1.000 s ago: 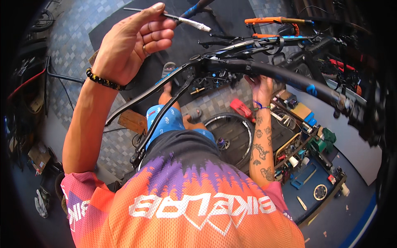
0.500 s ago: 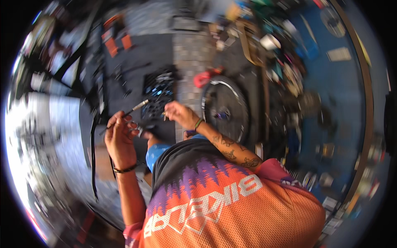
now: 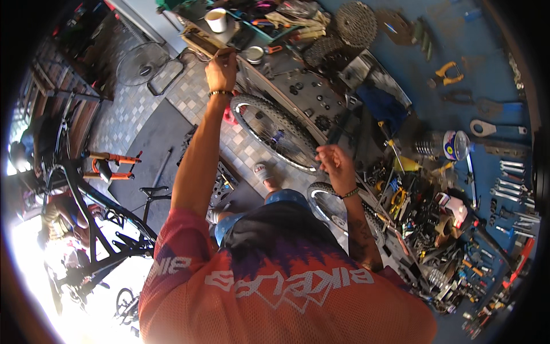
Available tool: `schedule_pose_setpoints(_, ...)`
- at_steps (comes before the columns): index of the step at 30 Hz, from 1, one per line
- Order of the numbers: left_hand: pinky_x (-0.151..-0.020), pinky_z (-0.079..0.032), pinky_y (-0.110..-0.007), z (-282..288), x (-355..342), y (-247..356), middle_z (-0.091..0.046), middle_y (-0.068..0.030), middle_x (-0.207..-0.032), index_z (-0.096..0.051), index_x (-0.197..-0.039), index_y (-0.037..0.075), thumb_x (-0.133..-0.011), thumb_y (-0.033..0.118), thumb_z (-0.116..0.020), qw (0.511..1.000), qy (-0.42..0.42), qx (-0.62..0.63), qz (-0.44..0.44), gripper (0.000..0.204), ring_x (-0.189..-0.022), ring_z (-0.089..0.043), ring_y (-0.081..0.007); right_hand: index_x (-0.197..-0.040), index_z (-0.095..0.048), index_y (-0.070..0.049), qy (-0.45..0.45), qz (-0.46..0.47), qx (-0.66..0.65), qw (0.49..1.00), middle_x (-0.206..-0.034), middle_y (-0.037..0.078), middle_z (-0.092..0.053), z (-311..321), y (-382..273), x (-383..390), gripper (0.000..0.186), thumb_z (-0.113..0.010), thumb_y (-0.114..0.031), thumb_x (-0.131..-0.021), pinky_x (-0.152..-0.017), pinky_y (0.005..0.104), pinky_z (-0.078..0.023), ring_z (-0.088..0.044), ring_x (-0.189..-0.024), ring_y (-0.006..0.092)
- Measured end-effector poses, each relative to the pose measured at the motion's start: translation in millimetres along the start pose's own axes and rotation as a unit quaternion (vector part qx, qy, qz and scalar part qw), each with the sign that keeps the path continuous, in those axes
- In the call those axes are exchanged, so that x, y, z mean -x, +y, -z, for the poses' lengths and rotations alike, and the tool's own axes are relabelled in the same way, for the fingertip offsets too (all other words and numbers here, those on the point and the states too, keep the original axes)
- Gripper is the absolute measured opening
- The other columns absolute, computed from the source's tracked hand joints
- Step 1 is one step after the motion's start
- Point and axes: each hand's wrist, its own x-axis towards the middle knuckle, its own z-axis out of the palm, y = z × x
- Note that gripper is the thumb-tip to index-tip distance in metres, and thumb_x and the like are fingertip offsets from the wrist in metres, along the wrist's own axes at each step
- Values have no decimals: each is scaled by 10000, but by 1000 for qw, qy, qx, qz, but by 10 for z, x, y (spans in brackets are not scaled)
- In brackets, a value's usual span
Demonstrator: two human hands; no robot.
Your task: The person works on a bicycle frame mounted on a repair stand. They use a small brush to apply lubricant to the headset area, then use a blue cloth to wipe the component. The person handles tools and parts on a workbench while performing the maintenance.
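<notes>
Above the knobby-tyred black bicycle wheel [image 3: 275, 133] leaning against the cluttered desk [image 3: 344, 97], the left hand [image 3: 221, 71] grips the desk's edge, fingers curled shut; the right hand [image 3: 335, 163], beside the wheel's lower rim, has loosely bent fingers holding nothing visible.

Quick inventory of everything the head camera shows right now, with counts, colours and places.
Bicycle wheels: two, black tyres, leaning against the workbench edge.
Workbench: one, blue top, right side, crowded with tools.
Cup: one, white, top of the bench.
Pliers: one, yellow-handled, upper right.
Bike frame: one, black, left.
Fan: one, dark, on the tiled floor.
Left hand: stretched to the bench's far end.
Right hand: over the bench edge, by a wheel.
</notes>
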Motion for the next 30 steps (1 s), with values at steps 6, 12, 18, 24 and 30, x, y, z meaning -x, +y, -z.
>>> schedule_pose_setpoints(6, -633, -625, -315, -570, -112, -346, -785, -106, -884, -786, -1144, 76, -987, 245, -682, 988, -38, 67, 134, 253, -757, -762, -173, -1187, -674, -94, 196, 101, 264, 939, -991, 24, -694, 442, 45, -244, 237, -739, -153, -966, -674, 257, -504, -618, -776, 92)
schedule_pose_setpoints(12, -598, -624, -310, -423, 53, -217, -757, -156, -990, -633, -1337, -31, -976, 171, -672, 977, -100, 91, 165, 415, -723, -747, -197, -1250, -647, -151, 171, 240, 455, 840, -1077, 70, -634, 592, 164, -629, 368, -768, -183, -904, -847, 420, -538, -637, -926, 298)
schedule_pose_setpoints(18, -502, -562, -298, -354, 1114, -44, -749, -94, -889, -711, -1175, 26, -984, 121, -615, 959, -172, 120, 191, 234, -622, -700, -150, -1109, -669, -85, 104, 232, 462, 850, -997, 100, -654, 723, 235, -793, 152, -681, -147, -971, -870, 451, -507, -627, -996, 323)
schedule_pose_setpoints(24, -1013, -557, -363, -507, 2260, 1353, -606, -154, -1392, -512, -1470, 11, -931, 99, -758, 915, -350, 201, 14, 599, -1252, -623, -252, -1058, -660, -35, 99, 240, 382, 887, -980, 102, -665, 419, -416, -627, 119, -658, -135, -994, -785, 392, -533, -673, -884, 278)
schedule_pose_setpoints(30, -681, -565, -338, -234, 2152, 1362, -690, -67, -781, -583, -1320, 10, -1083, 182, -517, 851, -352, 311, 234, 300, -731, -698, -148, -1147, -702, -100, 74, 206, 336, 916, -947, 90, -698, 291, -564, -1241, 208, -716, -157, -947, -778, 390, -537, -660, -838, 272)
